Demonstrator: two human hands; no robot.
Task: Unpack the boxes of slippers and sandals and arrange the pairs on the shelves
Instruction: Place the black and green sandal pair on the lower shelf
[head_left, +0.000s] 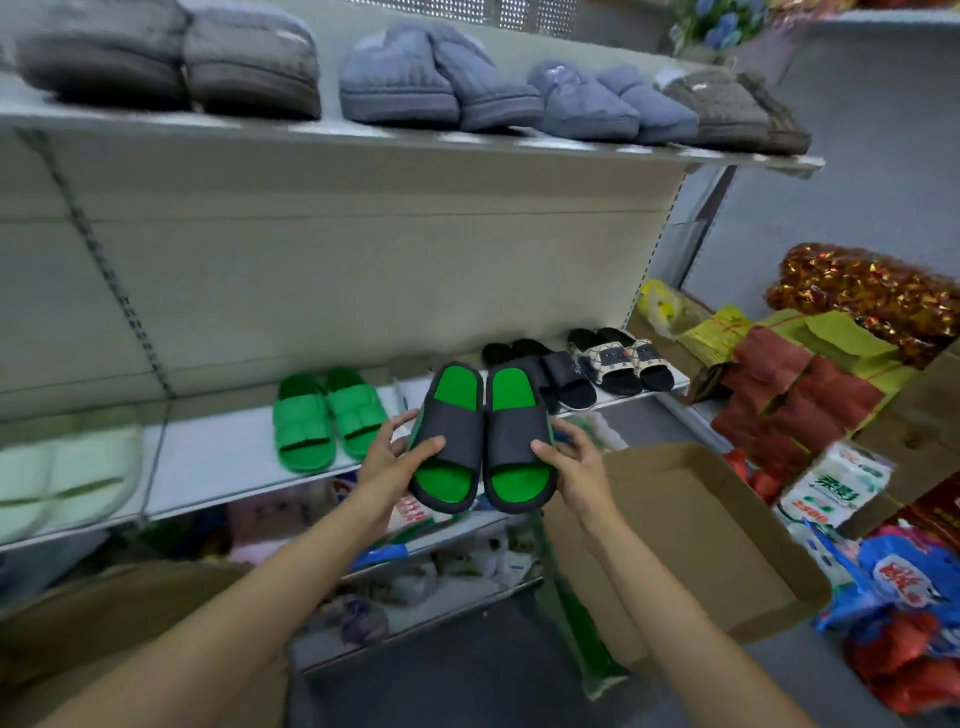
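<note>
I hold a pair of black slides with green footbeds (483, 441) side by side, just in front of the middle shelf (218, 457). My left hand (397, 454) curls around the outer edge of the left slide, thumb pressed on its strap; my right hand (569, 457) grips the right slide the same way. On that shelf, to the left of my pair, sits a bright green pair (327, 415); to the right sit a black pair (545, 376) and a patterned pair (618, 358). An open cardboard box (691, 545) stands below the shelf, to its right, with nothing visible inside it.
</note>
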